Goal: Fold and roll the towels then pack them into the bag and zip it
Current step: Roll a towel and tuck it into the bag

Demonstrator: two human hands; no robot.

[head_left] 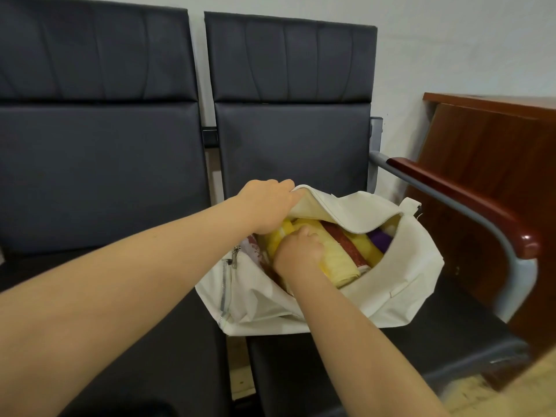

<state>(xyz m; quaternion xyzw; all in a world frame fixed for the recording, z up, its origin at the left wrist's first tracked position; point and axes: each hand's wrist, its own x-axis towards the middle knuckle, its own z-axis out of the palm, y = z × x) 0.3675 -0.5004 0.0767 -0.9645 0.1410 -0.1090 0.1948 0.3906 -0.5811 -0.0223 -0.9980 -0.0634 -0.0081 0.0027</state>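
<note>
Bag (400, 284): white fabric holdall, unzipped, resting on the seat of the right-hand dark padded chair (288, 152), mouth gaping upward.
Upper flap (337, 206): lifted clear by the left hand (267, 203), whose fingers are pinched together on its zip edge; judged to be held up so the opening stays wide for packing.
Rolled towels: several lie side by side inside. The pale yellow roll (337, 263) sits on top, nearest the opening, with a red roll (352, 248) and a purple one (380, 237) tucked behind it.
Right hand (298, 251): curled and pressing down on the yellow roll, apparently seating it among the others; fingertips partly hidden, so the exact hold cannot be told.
Zip pull (234, 260): hangs at the bag's left end, zip not yet run.
Setting: second matching chair (99, 164) just beside on the left; red-brown wooden armrest (469, 200) on a grey metal frame to the right; wooden cabinet (496, 164) beyond; plain pale wall (451, 40) behind.
</note>
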